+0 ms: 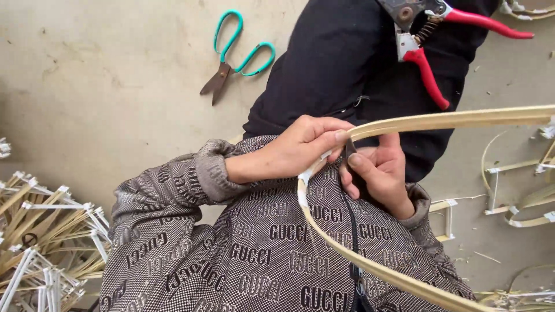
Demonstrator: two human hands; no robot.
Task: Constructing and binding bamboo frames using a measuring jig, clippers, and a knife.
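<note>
A long pale bamboo strip [451,120] is bent into a sharp fold in front of my chest. One limb runs off to the right and the other slants down to the lower right. White tape [303,180] wraps the fold. My left hand [300,147] pinches the strip just past the fold, thumb on top. My right hand [376,173] sits right beside it, fingers curled, with a small dark piece at the fingertips against the strip; what that piece is I cannot tell.
Red-handled pruning shears [425,40] lie on my black trouser leg. Teal-handled scissors [234,55] lie on the concrete floor at upper left. A pile of taped bamboo sticks [46,231] sits at the left, and bent taped strips [520,190] lie at the right.
</note>
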